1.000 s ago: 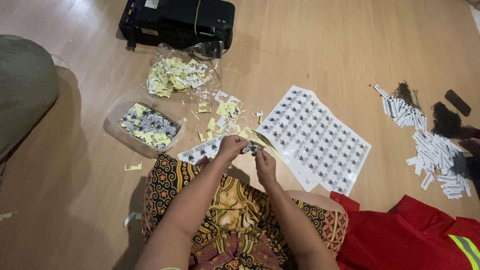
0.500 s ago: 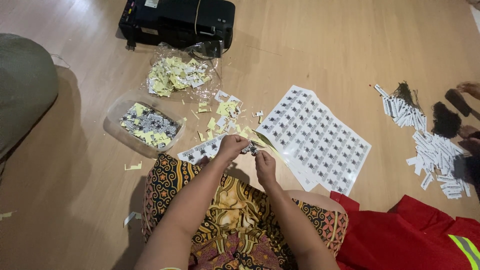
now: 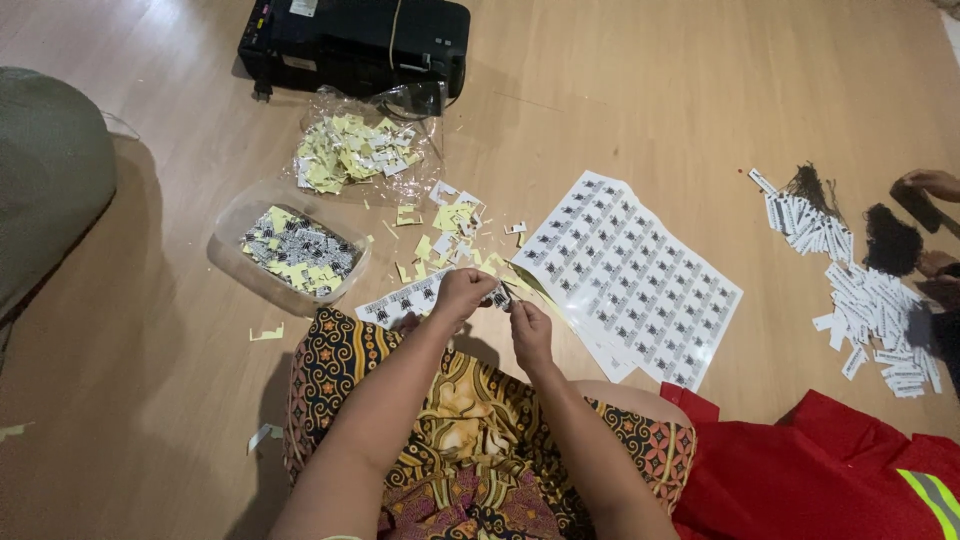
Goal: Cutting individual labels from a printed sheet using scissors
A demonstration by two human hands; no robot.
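I pinched one small printed label (image 3: 500, 296) between both hands above my lap, left hand (image 3: 462, 294) and right hand (image 3: 528, 325) each clenched on an edge. A firm fingertip grip suited peeling it cleanly, beside the label sheet (image 3: 628, 277) on the floor (image 3: 150, 400).

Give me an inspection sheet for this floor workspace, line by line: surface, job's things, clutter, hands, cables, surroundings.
Surface: wooden floor, lit, with scraps on it.
Job's things: small label piece pinched between both hands; large sticker sheet flat on the floor to the right; a cut strip under the left hand.
Clutter: yellow backing scraps; clear tub of cut labels; plastic bag of scraps; white tag piles.
Hands: left hand and right hand, each with its grip on the piece.
Cables: nothing seen.
Surroundings: black printer; red garment; another person's hand.
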